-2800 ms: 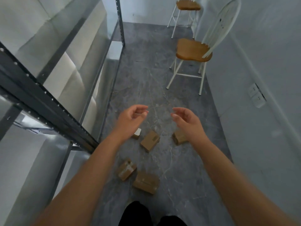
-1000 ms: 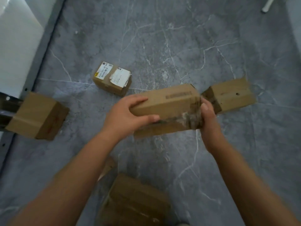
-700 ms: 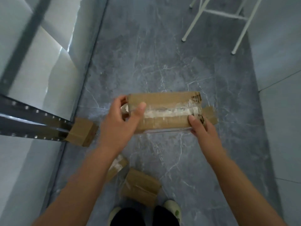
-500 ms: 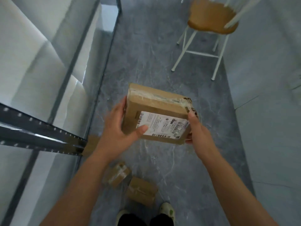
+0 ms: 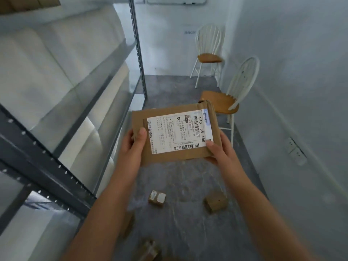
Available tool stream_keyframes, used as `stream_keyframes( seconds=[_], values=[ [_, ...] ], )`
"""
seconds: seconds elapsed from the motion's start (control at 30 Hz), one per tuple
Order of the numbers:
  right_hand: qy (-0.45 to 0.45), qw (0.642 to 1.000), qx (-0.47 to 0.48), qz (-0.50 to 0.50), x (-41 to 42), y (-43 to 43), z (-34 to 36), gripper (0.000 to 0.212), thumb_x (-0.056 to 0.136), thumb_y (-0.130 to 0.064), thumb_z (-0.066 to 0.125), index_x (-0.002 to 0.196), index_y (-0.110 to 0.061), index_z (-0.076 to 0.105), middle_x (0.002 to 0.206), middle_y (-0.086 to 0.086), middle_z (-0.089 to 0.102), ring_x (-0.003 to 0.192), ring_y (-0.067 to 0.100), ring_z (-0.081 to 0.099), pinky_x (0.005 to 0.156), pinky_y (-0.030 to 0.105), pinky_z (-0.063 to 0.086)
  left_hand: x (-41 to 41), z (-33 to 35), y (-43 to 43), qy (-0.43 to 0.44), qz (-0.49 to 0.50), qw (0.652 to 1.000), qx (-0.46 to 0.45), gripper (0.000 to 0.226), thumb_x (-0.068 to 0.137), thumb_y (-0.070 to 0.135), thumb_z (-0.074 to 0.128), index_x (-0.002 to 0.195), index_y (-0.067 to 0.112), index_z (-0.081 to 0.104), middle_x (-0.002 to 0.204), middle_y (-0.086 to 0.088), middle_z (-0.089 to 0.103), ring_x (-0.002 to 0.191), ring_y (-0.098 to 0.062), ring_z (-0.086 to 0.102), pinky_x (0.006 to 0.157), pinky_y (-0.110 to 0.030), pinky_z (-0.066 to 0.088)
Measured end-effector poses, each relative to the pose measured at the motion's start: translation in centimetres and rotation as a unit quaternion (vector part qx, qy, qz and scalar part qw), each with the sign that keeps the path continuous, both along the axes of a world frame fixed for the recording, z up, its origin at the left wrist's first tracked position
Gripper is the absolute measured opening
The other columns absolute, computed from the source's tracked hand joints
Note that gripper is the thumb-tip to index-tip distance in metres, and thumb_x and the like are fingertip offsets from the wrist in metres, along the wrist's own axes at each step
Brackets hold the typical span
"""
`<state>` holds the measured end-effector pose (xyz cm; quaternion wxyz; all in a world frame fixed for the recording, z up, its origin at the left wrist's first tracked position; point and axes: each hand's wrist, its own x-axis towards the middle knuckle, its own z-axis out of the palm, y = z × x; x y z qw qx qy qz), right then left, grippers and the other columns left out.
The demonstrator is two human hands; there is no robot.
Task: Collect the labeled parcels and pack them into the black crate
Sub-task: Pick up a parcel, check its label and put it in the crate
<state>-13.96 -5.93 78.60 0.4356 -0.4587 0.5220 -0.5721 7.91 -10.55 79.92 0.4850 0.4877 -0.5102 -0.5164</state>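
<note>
Fingers (image 5: pixel 141 135) of the left hand (image 5: pixel 131 149) wrap the left edge of a flat cardboard parcel (image 5: pixel 175 137), thumb on top and the rest tucked under. The right hand (image 5: pixel 221 154) pinches the opposite lower corner the same way, its thumb pressing the edge of the white label (image 5: pixel 188 127). Between the 2 grips the parcel is held off the floor, label face up and tipped toward the eyes, so the barcode reads clearly. That looks like the check that this 1 qualifies, which it does. The job now, I judge, is carrying it to the black crate, which is not in view, so the head must turn before the feet do. Keeping both thumbs down and the box level should stop it sliding; laying it flat in the crate would leave room for others. Below the fingers, on the grey floor (image 5: pixel 188 227), lie a small labelled parcel (image 5: pixel 157 198) and a plain brown box (image 5: pixel 216 203), with a blurred box (image 5: pixel 148 249) nearer the feet: worth stepping round. Left of the fingers runs a metal rack (image 5: pixel 49 166), close enough to catch an elbow. Beyond them stand 2 white chairs (image 5: pixel 220 102).
</note>
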Motion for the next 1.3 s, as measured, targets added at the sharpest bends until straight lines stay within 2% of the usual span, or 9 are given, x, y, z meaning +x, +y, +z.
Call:
stream_keyframes(
  seconds=[0.13, 0.37, 0.5, 0.6, 0.73, 0.83, 1.0, 1.17, 1.3],
  values=[
    [-0.022, 0.999, -0.019, -0.014, 1.4, 0.6, 1.7, 0.061, 0.075, -0.051, 0.067, 0.131, -0.039, 0.046, 0.124, -0.011, 0.061, 0.109, 0.005, 0.062, 0.083, 0.023, 0.055, 1.4, 1.7, 1.4, -0.012, 0.010, 1.000, 0.005, 0.055, 0.062, 0.077, 0.050, 0.110, 0.050, 0.052, 0.102, 0.020, 0.070, 0.094, -0.002, 0.067, 0.091, -0.039, 0.052],
    [-0.050, 0.997, -0.024, 0.055, 2.2, 0.7, 2.9, 0.045, 0.079, -0.035, 0.068, 0.119, -0.040, 0.047, 0.120, -0.007, 0.061, 0.094, 0.000, 0.066, 0.069, 0.017, 0.054, 3.6, 3.8, 5.3, 0.043, 0.073, 0.996, 0.003, 0.076, 0.062, 0.054, 0.068, 0.130, 0.028, 0.046, 0.125, 0.004, 0.062, 0.105, -0.007, 0.063, 0.084, -0.028, 0.049],
    [-0.036, 0.989, -0.021, 0.139, 1.9, 0.1, 4.9, 0.067, 0.059, -0.044, 0.068, 0.123, -0.034, 0.050, 0.116, -0.001, 0.062, 0.089, 0.006, 0.065, 0.073, 0.021, 0.049, 4.9, 4.6, 7.6, -0.061, 0.172, 0.982, -0.050, 0.090, 0.058, 0.055, 0.073, 0.139, 0.034, 0.038, 0.136, 0.012, 0.045, 0.118, -0.009, 0.048, 0.092, -0.027, 0.042],
    [-0.045, 0.979, -0.020, 0.199, 2.8, -0.6, 5.9, 0.064, 0.064, -0.037, 0.064, 0.127, -0.033, 0.048, 0.109, 0.006, 0.064, 0.085, 0.013, 0.065, 0.070, 0.023, 0.049, 5.5, 4.9, 9.5, -0.151, 0.089, 0.984, -0.043, 0.078, 0.059, 0.064, 0.069, 0.130, 0.044, 0.046, 0.133, 0.017, 0.052, 0.119, -0.009, 0.053, 0.089, -0.024, 0.044],
    [-0.070, 0.959, -0.001, 0.276, 6.0, -1.1, 6.4, 0.060, 0.069, -0.041, 0.062, 0.127, -0.030, 0.050, 0.119, 0.011, 0.063, 0.097, 0.020, 0.065, 0.079, 0.031, 0.050, 5.2, 4.1, 12.7, -0.087, -0.018, 0.995, 0.041, 0.065, 0.075, 0.074, 0.054, 0.133, 0.049, 0.042, 0.119, 0.009, 0.067, 0.111, -0.017, 0.064, 0.090, -0.038, 0.050],
    [-0.076, 0.947, -0.003, 0.312, 9.1, -0.9, 6.4, 0.059, 0.068, -0.047, 0.060, 0.124, -0.031, 0.051, 0.123, 0.009, 0.060, 0.098, 0.016, 0.064, 0.080, 0.029, 0.049, 5.4, 3.6, 15.5, -0.058, 0.085, 0.994, 0.021, 0.061, 0.079, 0.064, 0.055, 0.136, 0.046, 0.040, 0.119, 0.005, 0.068, 0.107, -0.018, 0.066, 0.090, -0.046, 0.052],
    [-0.076, 0.889, 0.003, 0.452, 15.7, 2.8, 5.2, 0.063, 0.066, -0.056, 0.060, 0.125, -0.049, 0.037, 0.144, -0.001, 0.043, 0.129, 0.019, 0.046, 0.100, 0.035, 0.041, 7.8, 3.6, 22.1, -0.022, 0.284, 0.959, -0.017, 0.047, 0.088, 0.059, 0.047, 0.132, 0.040, 0.048, 0.116, 0.007, 0.069, 0.105, -0.018, 0.067, 0.093, -0.050, 0.050],
    [-0.050, 0.787, 0.000, 0.615, 21.3, 9.7, 3.4, 0.061, 0.065, -0.059, 0.068, 0.120, -0.062, 0.042, 0.132, -0.014, 0.055, 0.111, 0.009, 0.062, 0.082, 0.031, 0.055, 10.7, 4.6, 29.6, 0.013, 0.445, 0.893, -0.060, 0.061, 0.078, 0.068, 0.045, 0.128, 0.035, 0.053, 0.116, 0.006, 0.069, 0.107, -0.020, 0.066, 0.093, -0.048, 0.051],
    [-0.056, 0.753, -0.013, 0.656, 26.1, 15.7, 4.5, 0.051, 0.077, -0.058, 0.061, 0.124, -0.063, 0.040, 0.125, -0.016, 0.060, 0.106, 0.006, 0.064, 0.077, 0.026, 0.057, 13.0, 5.0, 36.4, 0.031, 0.516, 0.850, -0.099, 0.066, 0.085, 0.067, 0.045, 0.140, 0.030, 0.041, 0.129, 0.002, 0.062, 0.117, -0.023, 0.060, 0.100, -0.051, 0.046]
  ],
)
